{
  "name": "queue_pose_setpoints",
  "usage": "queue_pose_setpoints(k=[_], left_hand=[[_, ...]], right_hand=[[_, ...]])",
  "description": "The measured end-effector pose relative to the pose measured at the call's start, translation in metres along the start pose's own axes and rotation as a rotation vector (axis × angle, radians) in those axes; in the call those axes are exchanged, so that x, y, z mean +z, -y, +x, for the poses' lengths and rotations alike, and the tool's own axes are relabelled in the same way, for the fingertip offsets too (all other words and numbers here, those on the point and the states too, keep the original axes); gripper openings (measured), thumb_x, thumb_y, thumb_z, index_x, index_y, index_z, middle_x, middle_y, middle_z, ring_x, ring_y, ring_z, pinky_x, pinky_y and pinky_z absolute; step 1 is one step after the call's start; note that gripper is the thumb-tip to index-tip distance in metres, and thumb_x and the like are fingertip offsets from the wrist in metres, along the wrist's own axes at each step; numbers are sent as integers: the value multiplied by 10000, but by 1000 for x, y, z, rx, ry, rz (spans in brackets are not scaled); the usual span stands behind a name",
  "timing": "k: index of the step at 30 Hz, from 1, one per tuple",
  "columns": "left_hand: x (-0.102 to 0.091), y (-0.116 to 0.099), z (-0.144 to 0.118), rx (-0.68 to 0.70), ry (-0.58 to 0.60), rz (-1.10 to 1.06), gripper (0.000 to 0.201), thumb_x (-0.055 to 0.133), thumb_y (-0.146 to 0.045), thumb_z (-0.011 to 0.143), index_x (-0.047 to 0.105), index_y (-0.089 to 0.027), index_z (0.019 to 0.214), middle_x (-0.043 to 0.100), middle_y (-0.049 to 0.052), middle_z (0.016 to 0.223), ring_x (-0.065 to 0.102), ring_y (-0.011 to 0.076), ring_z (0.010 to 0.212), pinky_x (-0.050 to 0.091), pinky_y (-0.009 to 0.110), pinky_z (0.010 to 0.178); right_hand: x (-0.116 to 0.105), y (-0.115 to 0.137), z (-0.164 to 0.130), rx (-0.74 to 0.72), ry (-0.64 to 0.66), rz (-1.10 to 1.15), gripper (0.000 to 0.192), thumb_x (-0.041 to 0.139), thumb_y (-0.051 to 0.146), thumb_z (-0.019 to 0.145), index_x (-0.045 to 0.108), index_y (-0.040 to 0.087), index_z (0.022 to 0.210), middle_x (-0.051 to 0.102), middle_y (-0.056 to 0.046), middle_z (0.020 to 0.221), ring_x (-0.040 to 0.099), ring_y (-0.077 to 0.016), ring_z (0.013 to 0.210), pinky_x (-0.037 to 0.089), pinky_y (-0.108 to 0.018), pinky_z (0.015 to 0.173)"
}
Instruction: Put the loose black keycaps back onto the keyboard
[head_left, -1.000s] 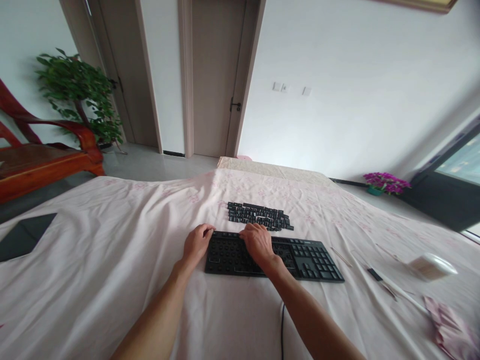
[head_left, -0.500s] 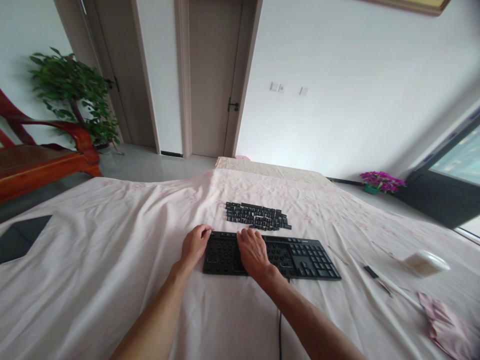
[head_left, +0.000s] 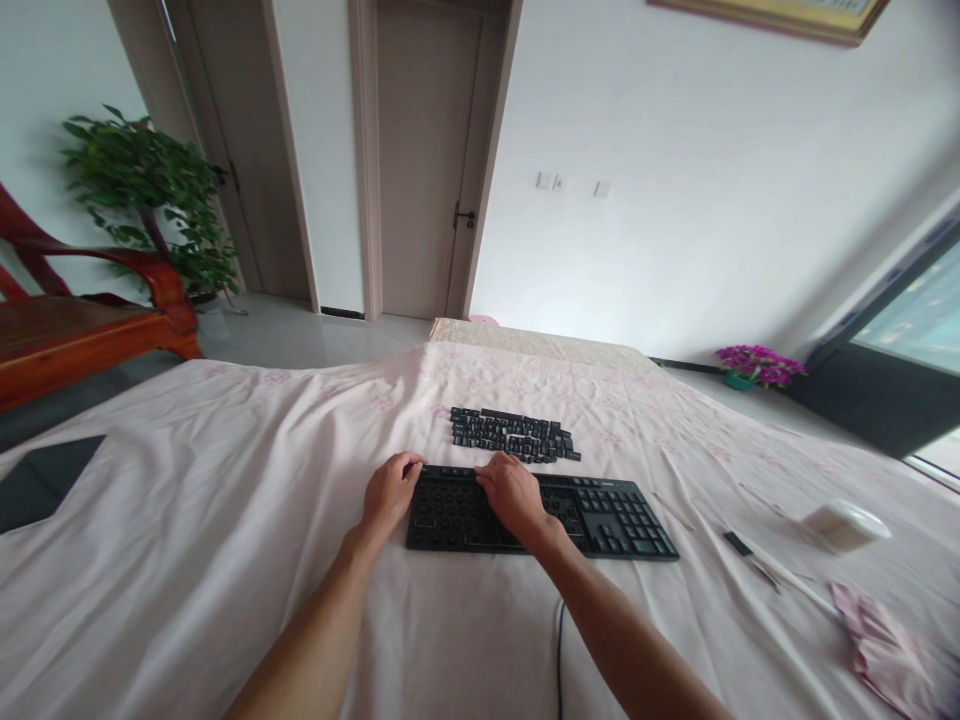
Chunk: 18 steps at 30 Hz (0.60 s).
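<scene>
Directly under both hands lies a black keyboard [head_left: 540,508], flat on the pink sheet of a bed [head_left: 225,520]. The left hand [head_left: 390,492] rests at the keyboard's left end, fingers curled loosely over its far left corner; whether it grips the edge I cannot tell. The right hand [head_left: 514,495] lies palm down across the middle of the keyboard, fingers together and bent toward the far edge, pressing on the bare key bed and closed around nothing. Just beyond the right hand's fingertips, a little apart from the keyboard, sits a neat patch of loose keycaps [head_left: 514,435]. To the right of the right hand, the number pad keeps its keys. A cable [head_left: 559,650] runs back beside the right forearm.
</scene>
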<state>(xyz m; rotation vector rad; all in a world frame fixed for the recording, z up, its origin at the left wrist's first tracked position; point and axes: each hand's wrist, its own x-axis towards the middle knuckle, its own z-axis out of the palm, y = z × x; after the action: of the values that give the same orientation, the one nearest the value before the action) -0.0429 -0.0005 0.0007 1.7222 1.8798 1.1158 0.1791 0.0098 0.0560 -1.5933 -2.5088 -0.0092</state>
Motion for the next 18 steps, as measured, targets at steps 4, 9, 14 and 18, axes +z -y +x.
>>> queue_pose_setpoints(k=[4, 9, 14, 18], left_hand=[[-1, 0, 1, -6, 6, 0, 231, 486, -286, 873, 697, -241, 955, 734, 22, 1016, 651, 169, 930, 453, 253, 808], [-2, -1, 1, -14, 15, 3, 236, 481, -291, 879, 695, -242, 967, 732, 22, 1027, 652, 173, 937, 454, 256, 807], [-3, -2, 0, -20, 18, 10, 229, 487, -294, 877, 695, -246, 960, 732, 18, 1025, 651, 167, 929, 454, 246, 799], [-2, -2, 0, -15, 15, 10, 229, 483, -285, 877, 693, -242, 956, 733, 20, 1020, 651, 165, 927, 450, 244, 799]], right_hand=[[-1, -8, 10, -33, 17, 35, 257, 465, 297, 960, 719, 260, 981, 644, -29, 974, 560, -160, 955, 374, -240, 771], [0, -1, 9, -112, -26, -112, 293, 423, 236, 968, 707, 212, 901, 637, -60, 959, 549, -177, 935, 389, -268, 762], [2, 9, 7, -191, -7, -258, 219, 465, 136, 916, 677, 166, 875, 618, -108, 999, 527, -216, 949, 408, -318, 788], [6, 16, -1, -197, -13, -315, 226, 443, 81, 898, 650, 133, 974, 601, -132, 1018, 511, -240, 943, 413, -349, 773]])
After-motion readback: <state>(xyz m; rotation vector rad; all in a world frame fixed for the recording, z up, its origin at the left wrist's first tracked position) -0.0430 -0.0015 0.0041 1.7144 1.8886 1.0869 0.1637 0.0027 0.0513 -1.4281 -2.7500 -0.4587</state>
